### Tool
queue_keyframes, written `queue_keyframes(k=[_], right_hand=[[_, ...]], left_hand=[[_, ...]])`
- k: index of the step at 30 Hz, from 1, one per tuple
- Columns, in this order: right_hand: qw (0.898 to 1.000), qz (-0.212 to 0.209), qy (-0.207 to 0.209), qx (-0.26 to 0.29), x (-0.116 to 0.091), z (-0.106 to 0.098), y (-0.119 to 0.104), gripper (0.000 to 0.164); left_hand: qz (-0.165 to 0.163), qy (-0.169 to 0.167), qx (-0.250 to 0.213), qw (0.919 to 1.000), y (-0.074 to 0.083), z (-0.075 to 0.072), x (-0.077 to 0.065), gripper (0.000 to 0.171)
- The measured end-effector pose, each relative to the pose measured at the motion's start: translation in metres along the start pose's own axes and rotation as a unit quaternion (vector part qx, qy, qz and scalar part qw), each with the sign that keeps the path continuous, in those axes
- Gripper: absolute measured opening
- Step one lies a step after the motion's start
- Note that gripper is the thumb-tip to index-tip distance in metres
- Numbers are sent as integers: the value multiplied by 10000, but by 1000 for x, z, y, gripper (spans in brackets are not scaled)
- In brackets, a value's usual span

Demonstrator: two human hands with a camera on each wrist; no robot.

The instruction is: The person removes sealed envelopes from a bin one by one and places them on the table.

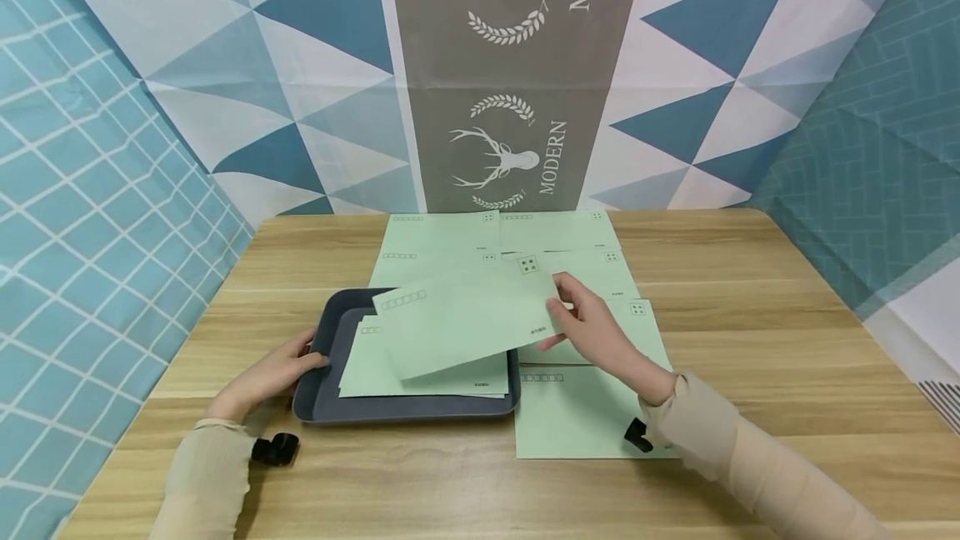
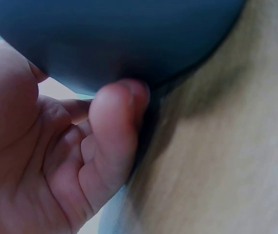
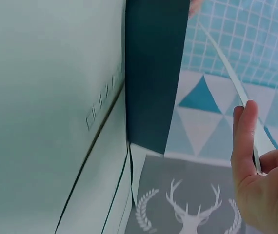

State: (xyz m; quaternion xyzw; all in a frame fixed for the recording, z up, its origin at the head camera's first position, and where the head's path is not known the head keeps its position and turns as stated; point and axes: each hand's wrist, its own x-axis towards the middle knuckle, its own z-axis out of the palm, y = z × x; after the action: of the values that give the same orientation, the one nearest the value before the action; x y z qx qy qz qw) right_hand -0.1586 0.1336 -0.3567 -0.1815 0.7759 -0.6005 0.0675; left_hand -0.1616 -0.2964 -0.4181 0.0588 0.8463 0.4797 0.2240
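Note:
A pale green envelope [image 1: 465, 319], tilted, is pinched at its right end between the thumb and fingers of my right hand [image 1: 596, 327]. It is raised over a dark grey tray [image 1: 318, 407], where a small stack of similar envelopes [image 1: 363, 377] lies. My left hand [image 1: 273, 369] holds the tray's left side, thumb over the rim. In the left wrist view, curled fingers of that hand [image 2: 56, 151] touch the tray's outer wall [image 2: 114, 39]. The right wrist view shows the held envelope [image 3: 231, 75] nearly edge-on, between the fingers of my right hand [image 3: 261, 180].
More green envelopes [image 1: 442, 229] lie overlapping in two columns behind and right of the tray. The nearest envelope [image 1: 577, 423] is partly under my right forearm. The wooden table [image 1: 735, 298] meets a patterned backdrop [image 1: 502, 65]. Small black devices [image 1: 277, 448] sit at both wrists.

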Motion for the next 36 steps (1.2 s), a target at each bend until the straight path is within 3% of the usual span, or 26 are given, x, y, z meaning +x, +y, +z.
queue_keyframes(k=[11, 17, 24, 29, 32, 36], right_hand=[[9959, -31, 810, 394, 10, -34, 17, 28], [9849, 261, 1128, 1288, 15, -54, 25, 22], [9609, 707, 1228, 2379, 15, -77, 33, 11], [9323, 953, 1215, 3270, 14, -90, 40, 13], [9157, 1020, 1159, 3709, 12, -97, 43, 17], [9033, 905, 1093, 4049, 11, -106, 47, 21]], left_hand=[[-105, -18, 25, 9999, 1, -1, -1, 69], [-138, -23, 61, 9999, 2, -1, -1, 68], [-79, -44, 10, 10000, 1, -1, 0, 68], [-75, -41, -24, 10000, 1, -1, 1, 70], [-95, -22, -12, 10000, 1, -1, 0, 71], [-107, -32, -14, 9999, 1, -1, 0, 71]])
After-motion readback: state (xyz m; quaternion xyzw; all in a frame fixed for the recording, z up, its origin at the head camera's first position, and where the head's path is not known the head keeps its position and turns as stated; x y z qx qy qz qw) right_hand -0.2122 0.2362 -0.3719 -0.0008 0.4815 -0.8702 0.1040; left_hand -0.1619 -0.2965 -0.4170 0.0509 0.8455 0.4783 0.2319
